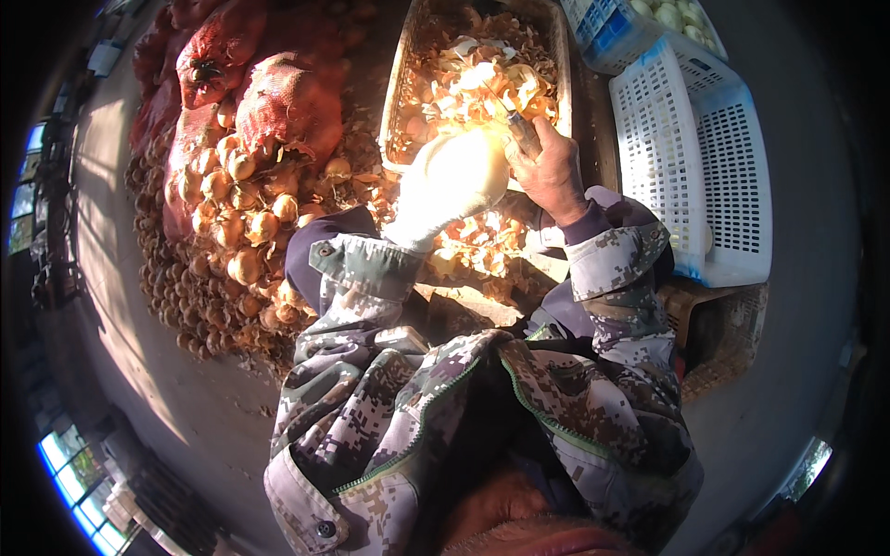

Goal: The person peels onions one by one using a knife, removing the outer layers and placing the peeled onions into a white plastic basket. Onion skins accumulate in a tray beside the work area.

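My left hand wears a white glove and is closed around a pale, round onion. Strong sunlight washes out the border between glove and onion. Bare-skinned, my right hand grips a small knife by its dark handle. The thin blade points up and left, away from me, over a crate filled with dry onion skins. Both hands are at the crate's near end, and the right fingers are close beside the onion.
Left of me, unpeeled onions lie heaped beside red mesh sacks. A white plastic crate stands at right on a brown crate. Beyond it, another crate holds peeled onions. Loose skins lie between my knees.
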Demonstrator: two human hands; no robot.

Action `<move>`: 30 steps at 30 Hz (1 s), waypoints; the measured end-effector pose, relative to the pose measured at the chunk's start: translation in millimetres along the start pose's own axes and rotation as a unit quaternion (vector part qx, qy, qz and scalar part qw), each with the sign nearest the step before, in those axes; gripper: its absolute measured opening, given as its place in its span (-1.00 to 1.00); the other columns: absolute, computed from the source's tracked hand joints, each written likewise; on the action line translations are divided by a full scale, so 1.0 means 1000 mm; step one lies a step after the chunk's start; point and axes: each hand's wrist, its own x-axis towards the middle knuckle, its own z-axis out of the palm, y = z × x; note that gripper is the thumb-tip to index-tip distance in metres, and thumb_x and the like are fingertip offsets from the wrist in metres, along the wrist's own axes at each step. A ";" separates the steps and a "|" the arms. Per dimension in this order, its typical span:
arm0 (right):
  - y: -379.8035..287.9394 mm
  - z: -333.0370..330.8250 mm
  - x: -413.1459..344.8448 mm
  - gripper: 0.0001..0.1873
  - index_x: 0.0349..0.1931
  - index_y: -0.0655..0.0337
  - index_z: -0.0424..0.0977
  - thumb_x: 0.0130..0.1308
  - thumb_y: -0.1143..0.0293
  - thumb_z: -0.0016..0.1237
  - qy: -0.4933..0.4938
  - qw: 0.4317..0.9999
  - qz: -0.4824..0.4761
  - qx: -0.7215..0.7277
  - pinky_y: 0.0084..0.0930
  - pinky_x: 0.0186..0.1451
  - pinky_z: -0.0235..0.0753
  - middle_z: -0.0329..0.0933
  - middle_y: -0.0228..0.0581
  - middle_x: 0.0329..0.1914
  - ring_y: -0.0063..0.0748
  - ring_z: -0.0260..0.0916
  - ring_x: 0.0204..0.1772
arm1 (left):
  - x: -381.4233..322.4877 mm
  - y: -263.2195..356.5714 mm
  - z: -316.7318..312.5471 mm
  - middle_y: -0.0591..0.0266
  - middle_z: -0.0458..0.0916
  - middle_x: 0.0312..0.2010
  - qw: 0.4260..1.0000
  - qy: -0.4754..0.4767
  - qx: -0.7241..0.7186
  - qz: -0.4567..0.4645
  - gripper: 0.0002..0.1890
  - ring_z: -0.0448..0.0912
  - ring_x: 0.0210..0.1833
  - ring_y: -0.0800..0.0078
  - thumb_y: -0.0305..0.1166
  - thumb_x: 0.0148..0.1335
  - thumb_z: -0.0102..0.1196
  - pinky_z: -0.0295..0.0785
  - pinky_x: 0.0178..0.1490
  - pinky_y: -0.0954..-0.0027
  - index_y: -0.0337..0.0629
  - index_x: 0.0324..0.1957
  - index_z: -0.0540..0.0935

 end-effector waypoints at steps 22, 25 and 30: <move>-0.007 -0.012 0.017 -0.91 -0.39 0.16 0.48 0.16 0.44 0.13 0.162 0.792 0.269 0.523 -0.64 -0.75 0.23 0.41 -0.45 -0.63 -0.63 0.20 -0.79 | 0.001 0.031 0.011 0.03 0.42 0.24 0.962 -0.080 -0.239 -0.102 0.16 0.42 0.29 0.25 -0.18 -0.34 0.63 0.38 0.30 0.22 -0.38 0.34 0.26; -0.006 -0.010 0.013 -0.90 -0.39 0.11 0.51 0.13 0.44 0.17 0.131 0.777 0.273 0.551 -0.77 -0.68 0.23 0.44 -0.51 -0.60 -0.75 0.23 -0.70 | -0.002 0.031 0.016 0.13 0.41 0.24 0.958 -0.123 -0.230 -0.124 0.13 0.40 0.29 0.31 -0.13 -0.28 0.61 0.28 0.36 0.28 -0.39 0.34 0.27; -0.011 -0.002 0.011 -0.88 -0.43 0.08 0.49 0.11 0.46 0.18 0.104 0.780 0.285 0.547 -0.79 -0.68 0.15 0.43 -0.57 -0.57 -0.80 0.15 -0.70 | -0.008 0.018 0.020 0.19 0.47 0.18 0.946 -0.119 -0.265 -0.143 0.03 0.44 0.20 0.41 -0.07 -0.18 0.54 0.37 0.25 0.33 -0.30 0.32 0.33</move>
